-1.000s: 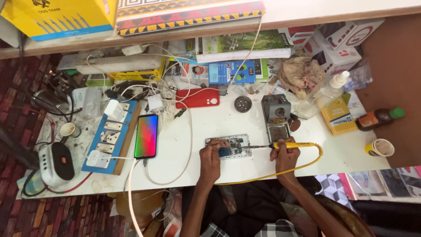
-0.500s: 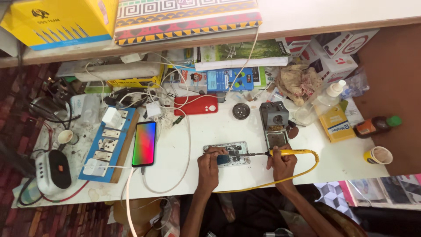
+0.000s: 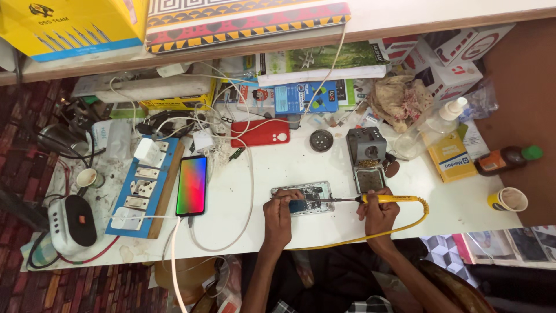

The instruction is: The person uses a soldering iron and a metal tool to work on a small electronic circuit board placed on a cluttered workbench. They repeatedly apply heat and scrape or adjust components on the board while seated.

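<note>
Opened phone (image 3: 306,198) was found near the front edge of the tabletop (image 3: 440,203), back cover off, board exposed. Left hand (image 3: 279,210) was pinched on its left end; right hand (image 3: 377,210) was clenched around a yellow soldering iron (image 3: 382,199), tip on the board. Soldering judged underway, reassembly outstanding.

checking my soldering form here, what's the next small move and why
Probably ease the soldering iron tip down onto the spot on the opened phone: the right hand aims it at the board and the left hand steadies the phone.
</note>
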